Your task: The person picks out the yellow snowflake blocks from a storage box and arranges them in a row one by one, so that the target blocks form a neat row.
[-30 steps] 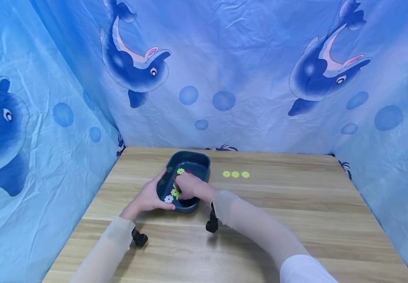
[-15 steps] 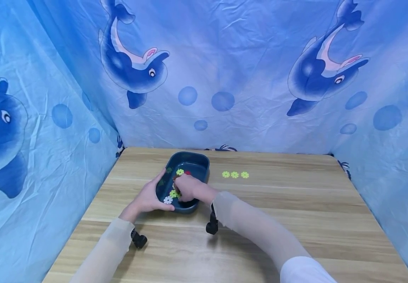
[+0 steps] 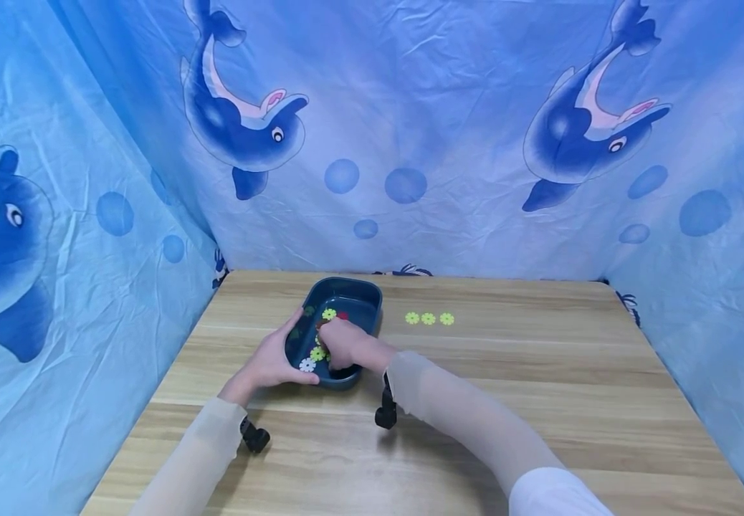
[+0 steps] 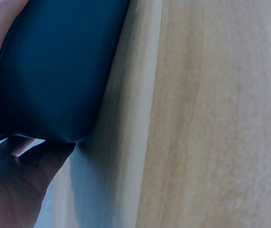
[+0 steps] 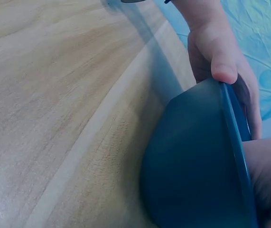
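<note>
A dark blue rectangular plastic tray [image 3: 362, 304] sits on the table at the back left, with several small flower-shaped plastic pieces inside. Among them show a white one [image 3: 307, 365], a yellow-green one [image 3: 317, 353] and a red one [image 3: 342, 315]. My left hand [image 3: 273, 358] grips the tray's near left corner, thumb over the rim and fingers along the outer wall; the right wrist view shows that thumb [image 5: 224, 71] too. My right hand [image 3: 347, 340] reaches down into the tray over the pieces. Its fingertips are hidden, so I cannot tell whether they hold a piece.
Three yellow-green flower pieces [image 3: 428, 318] lie in a row on the wooden table [image 3: 540, 358], right of the tray. A blue dolphin-print cloth [image 3: 462, 236] hangs along the table's back and sides. Wrist cameras [image 3: 385, 414] hang below both forearms.
My right hand stays in the tray, shifting only slightly among the pieces. The left hand keeps its grip, and the row of three pieces is unchanged.
</note>
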Action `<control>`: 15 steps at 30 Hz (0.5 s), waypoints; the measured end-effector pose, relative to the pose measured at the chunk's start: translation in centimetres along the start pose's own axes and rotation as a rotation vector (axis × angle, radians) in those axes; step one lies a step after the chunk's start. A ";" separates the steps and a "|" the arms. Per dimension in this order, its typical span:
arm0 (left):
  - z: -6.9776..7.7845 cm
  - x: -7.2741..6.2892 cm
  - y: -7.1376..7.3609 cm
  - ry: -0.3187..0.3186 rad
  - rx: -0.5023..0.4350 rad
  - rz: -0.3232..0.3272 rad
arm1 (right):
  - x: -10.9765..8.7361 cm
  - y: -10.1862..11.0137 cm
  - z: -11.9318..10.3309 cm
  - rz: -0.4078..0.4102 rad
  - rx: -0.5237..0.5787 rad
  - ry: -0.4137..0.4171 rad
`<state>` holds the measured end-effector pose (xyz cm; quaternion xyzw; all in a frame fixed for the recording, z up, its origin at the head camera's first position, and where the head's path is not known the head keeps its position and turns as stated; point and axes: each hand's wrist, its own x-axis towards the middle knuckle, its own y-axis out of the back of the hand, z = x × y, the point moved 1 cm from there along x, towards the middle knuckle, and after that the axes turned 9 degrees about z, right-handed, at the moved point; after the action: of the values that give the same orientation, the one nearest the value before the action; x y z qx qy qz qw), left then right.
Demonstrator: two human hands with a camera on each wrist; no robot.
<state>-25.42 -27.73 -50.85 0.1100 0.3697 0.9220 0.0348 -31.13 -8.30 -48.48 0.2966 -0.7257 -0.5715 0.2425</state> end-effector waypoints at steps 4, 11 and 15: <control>-0.1 0.0 -0.2 -0.001 -0.007 -0.005 | -0.2 0.6 0.3 0.031 0.017 0.004; -0.2 0.0 -0.2 0.015 -0.006 -0.001 | -0.7 3.2 1.3 0.066 0.037 -0.032; 0.0 0.1 -0.2 0.028 -0.015 -0.005 | -0.9 4.8 2.7 0.086 0.036 -0.030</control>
<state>-25.49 -27.63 -50.97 0.0957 0.3633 0.9262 0.0328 -33.10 -4.97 -44.41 0.2608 -0.7516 -0.5517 0.2506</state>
